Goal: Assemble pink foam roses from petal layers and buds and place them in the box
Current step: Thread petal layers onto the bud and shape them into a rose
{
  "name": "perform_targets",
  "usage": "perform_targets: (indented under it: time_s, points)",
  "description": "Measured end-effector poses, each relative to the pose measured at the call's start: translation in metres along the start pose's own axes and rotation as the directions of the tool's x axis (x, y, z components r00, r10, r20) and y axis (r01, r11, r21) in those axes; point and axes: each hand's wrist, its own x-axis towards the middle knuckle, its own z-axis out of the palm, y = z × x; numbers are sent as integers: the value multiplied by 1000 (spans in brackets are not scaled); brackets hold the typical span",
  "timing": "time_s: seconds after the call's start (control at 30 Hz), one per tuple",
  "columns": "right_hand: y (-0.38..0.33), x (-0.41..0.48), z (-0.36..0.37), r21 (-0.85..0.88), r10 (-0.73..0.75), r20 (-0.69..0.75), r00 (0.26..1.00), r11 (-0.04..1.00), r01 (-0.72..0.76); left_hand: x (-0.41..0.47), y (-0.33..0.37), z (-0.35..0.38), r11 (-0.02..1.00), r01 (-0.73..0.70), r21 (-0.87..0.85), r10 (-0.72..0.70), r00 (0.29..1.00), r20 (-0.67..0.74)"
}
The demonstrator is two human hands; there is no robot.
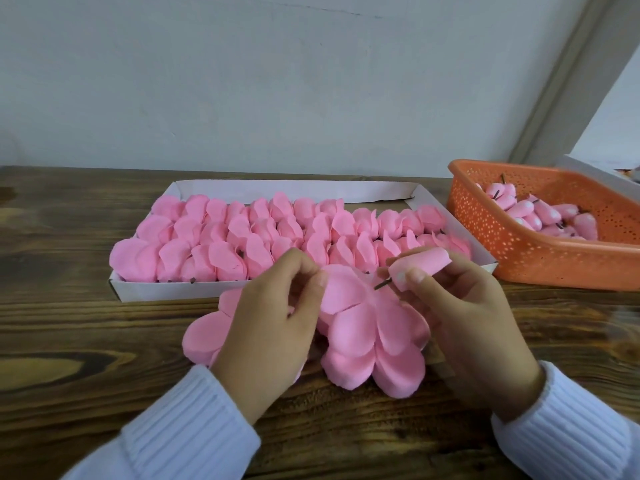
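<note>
My left hand point(273, 320) pinches the upper edge of a pink petal layer point(367, 327) that lies on a stack of petal layers on the table. My right hand point(464, 317) holds a pink bud point(420, 266) by its sides, its dark stem point(382, 283) pointing down-left at the middle of the petal layer. A second pile of petal layers point(206, 336) lies partly hidden under my left hand. Behind the hands, the white box point(298, 190) holds rows of finished pink roses point(242, 233).
An orange perforated basket point(512, 237) with several pink buds point(540, 214) stands at the right, close to the box's right end. The wooden table point(69, 306) runs to a pale wall behind. A white box edge point(595, 169) shows behind the basket.
</note>
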Motion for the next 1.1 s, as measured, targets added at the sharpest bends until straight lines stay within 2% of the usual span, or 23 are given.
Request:
perform_targets:
  time_s: [0.2, 0.3, 0.4, 0.5, 0.63, 0.7, 0.8, 0.93, 1.03, 1.1]
  points:
    - [-6, -2, 3, 38, -59, 90, 994, 998, 56, 1, 0, 0, 963, 236, -129, -235, 972, 23]
    - [-10, -3, 4, -1, -62, 126, 990, 998, 63, 0, -1, 2, 904, 366, -222, -366, 930, 43]
    - [-13, -5, 5, -26, -71, 169, 983, 997, 76, -1, 3, 5, 754, 496, -432, -505, 857, 102]
    - [-13, -6, 6, -39, -89, 177, 980, 994, 98, 0, 8, 7, 631, 540, -556, -579, 806, 126]
    - [-12, -6, 7, -87, -119, 169, 978, 987, 135, 3, 15, 7, 444, 575, -687, -594, 763, 255]
    - [-11, -6, 6, -107, -123, 149, 981, 984, 140, 2, 16, 6, 395, 565, -724, -567, 770, 292]
    - [-10, -5, 6, -137, -126, 128, 984, 980, 144, -2, 17, 6, 362, 551, -752, -507, 794, 337]
    - [-10, -5, 6, -155, -125, 133, 983, 977, 146, -2, 17, 5, 330, 581, -744, -465, 786, 408]
    - [-10, -6, 8, -177, -119, 145, 982, 974, 144, -2, 15, 5, 427, 600, -676, -453, 789, 415]
    - [-11, -6, 8, -186, -122, 154, 980, 971, 150, -4, 9, 7, 525, 593, -610, -472, 800, 370]
